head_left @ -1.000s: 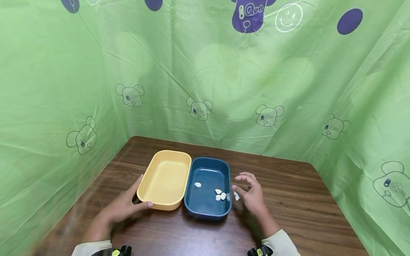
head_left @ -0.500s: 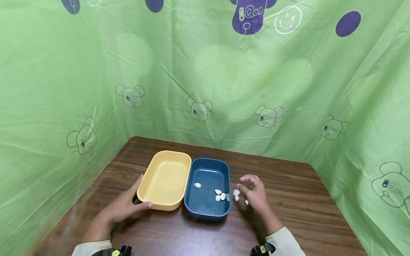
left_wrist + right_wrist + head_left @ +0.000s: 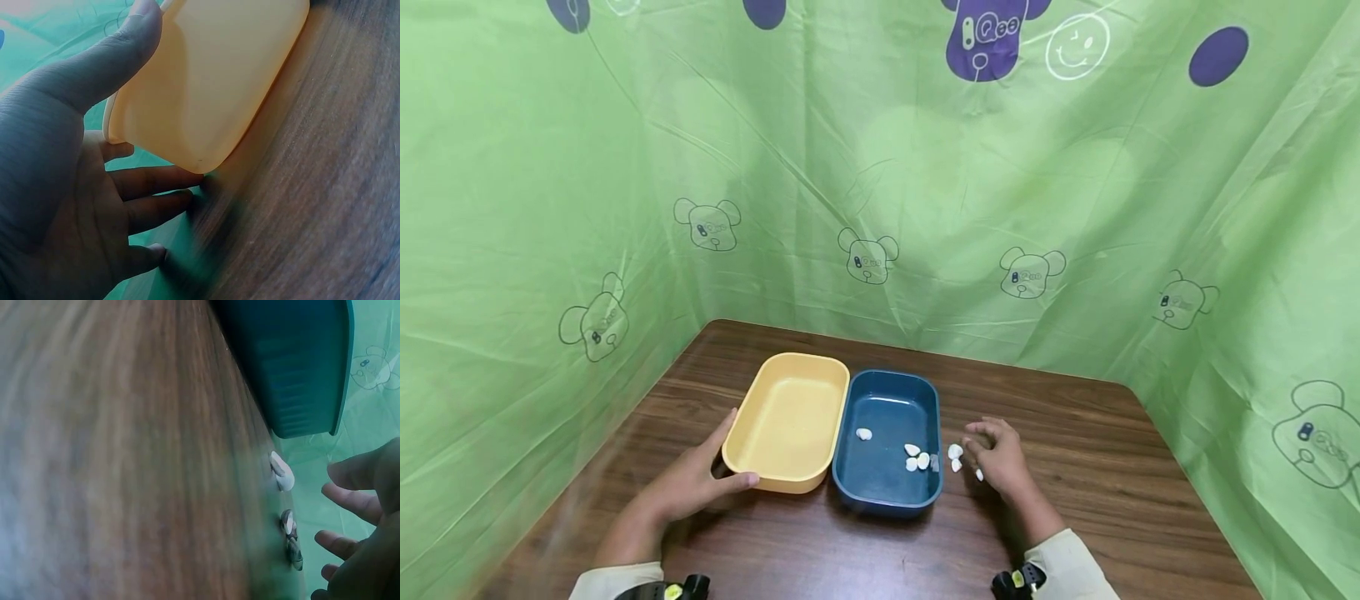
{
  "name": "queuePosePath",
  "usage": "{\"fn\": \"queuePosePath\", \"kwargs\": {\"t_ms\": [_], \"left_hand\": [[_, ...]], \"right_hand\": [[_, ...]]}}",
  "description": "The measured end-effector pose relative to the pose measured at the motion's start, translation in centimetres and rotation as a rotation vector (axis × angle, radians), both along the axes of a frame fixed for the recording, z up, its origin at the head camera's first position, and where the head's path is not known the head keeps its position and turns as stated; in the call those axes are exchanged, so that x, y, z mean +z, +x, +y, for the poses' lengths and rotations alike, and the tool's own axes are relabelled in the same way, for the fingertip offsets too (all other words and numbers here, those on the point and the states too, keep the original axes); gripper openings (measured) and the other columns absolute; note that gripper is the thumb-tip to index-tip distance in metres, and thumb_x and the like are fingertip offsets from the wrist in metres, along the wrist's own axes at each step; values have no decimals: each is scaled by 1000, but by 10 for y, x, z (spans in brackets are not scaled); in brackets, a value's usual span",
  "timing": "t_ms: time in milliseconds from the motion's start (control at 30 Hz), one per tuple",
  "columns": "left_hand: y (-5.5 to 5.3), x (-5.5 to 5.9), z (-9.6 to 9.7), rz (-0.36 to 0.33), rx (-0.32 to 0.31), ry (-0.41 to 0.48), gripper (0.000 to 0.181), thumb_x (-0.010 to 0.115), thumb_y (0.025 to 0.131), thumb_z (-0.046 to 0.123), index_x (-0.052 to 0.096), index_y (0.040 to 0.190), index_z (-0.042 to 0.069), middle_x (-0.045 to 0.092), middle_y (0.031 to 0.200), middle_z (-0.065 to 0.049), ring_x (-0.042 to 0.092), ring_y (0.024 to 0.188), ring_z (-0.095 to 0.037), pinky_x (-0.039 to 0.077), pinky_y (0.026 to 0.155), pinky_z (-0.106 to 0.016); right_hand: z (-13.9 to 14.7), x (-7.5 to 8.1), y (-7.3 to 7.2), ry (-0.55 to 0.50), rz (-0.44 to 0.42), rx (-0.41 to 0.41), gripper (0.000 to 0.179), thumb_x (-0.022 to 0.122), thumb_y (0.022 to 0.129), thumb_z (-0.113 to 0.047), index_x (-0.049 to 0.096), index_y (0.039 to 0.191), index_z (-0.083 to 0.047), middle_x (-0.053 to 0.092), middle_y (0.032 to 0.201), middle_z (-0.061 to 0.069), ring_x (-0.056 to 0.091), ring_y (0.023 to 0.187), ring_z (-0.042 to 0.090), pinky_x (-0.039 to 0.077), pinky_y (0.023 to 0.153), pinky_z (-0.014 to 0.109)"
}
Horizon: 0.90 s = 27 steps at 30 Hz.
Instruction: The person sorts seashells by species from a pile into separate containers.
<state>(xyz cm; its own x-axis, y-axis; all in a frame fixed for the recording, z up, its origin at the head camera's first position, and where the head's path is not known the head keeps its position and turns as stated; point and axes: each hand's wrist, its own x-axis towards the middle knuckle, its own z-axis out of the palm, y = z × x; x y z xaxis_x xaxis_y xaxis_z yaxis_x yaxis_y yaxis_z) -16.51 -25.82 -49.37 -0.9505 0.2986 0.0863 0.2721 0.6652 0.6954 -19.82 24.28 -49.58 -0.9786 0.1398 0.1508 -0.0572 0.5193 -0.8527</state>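
Two hands sit nearest me. I see the left hand (image 3: 688, 483) gripping the yellow tray (image 3: 786, 421) at its seven o'clock corner, thumb on the rim. My right hand (image 3: 1000, 458) hovers, fingers loosely spread, over white shells (image 3: 955, 452) on the table (image 3: 1112, 500), at three o'clock of the blue tray (image 3: 887, 437).

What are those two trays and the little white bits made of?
The yellow tray and blue tray look like moulded plastic: rounded corners, smooth matt faces, uniform colour. The white bits look like small shells or pebbles, glossy and irregular; too small to be sure. The table shows wood grain, possibly laminate.
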Motion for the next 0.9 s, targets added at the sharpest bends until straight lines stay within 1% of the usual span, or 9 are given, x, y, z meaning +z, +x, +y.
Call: {"fn": "queuePosePath", "kwargs": {"t_ms": [167,200,300,367,433,533,633,767,900], "left_hand": [[0,0,0,-4,2,-4,121,84,95,48,4,177,10,44,166,-35,57,144,-46,47,114,-65],[0,0,0,-4,3,-5,121,84,95,48,4,177,10,44,166,-35,57,143,-46,47,114,-65],[0,1,0,-6,3,-5,121,84,95,48,4,177,10,44,166,-35,56,144,-46,47,114,-65],[0,1,0,-6,0,-4,121,84,95,48,4,177,9,44,166,-35,56,144,-46,47,114,-65],[0,1,0,-9,-1,1,121,84,95,48,4,177,9,43,166,-35,56,144,-47,47,114,-66],[0,0,0,-8,-2,8,121,84,95,47,4,177,9,43,166,-36,55,144,-48,46,115,-67],[0,0,0,-2,-3,9,120,84,95,47,4,177,9,42,167,-36,55,144,-49,46,115,-68],[1,1,1,1,-3,9,120,84,95,46,5,177,9,42,167,-36,55,145,-49,46,115,-68],[2,2,1,-14,-3,13,120,84,95,47,4,177,9,40,168,-35,53,146,-50,45,115,-67]], "right_hand": [[2,-1,-2,43,-13,49,26,75,98,1,74,121,12,54,154,41,26,160,59,13,134,69],[3,-1,-2,43,-22,55,26,75,99,0,74,122,12,52,155,41,26,160,60,14,134,69],[4,-2,-3,46,-42,80,28,76,99,-1,74,123,12,51,155,40,37,156,58,28,131,67],[7,-5,-3,78,-50,90,28,76,99,-1,74,124,9,53,154,36,46,150,55,36,127,65],[10,-7,-4,124,-42,104,27,77,99,-2,76,125,6,56,152,34,52,146,53,39,123,66],[15,-11,-5,196,-40,114,25,77,100,-6,78,124,-1,60,151,29,50,148,53,30,123,75],[18,-14,-6,226,-57,129,24,76,101,-9,79,124,-7,59,154,26,43,151,54,20,117,83],[20,-16,-8,231,-85,140,24,75,102,-9,80,125,-12,56,158,24,36,153,53,18,114,79],[21,-17,-9,253,-100,156,26,75,102,-10,80,127,-17,54,161,22,34,153,51,21,112,73]]}}
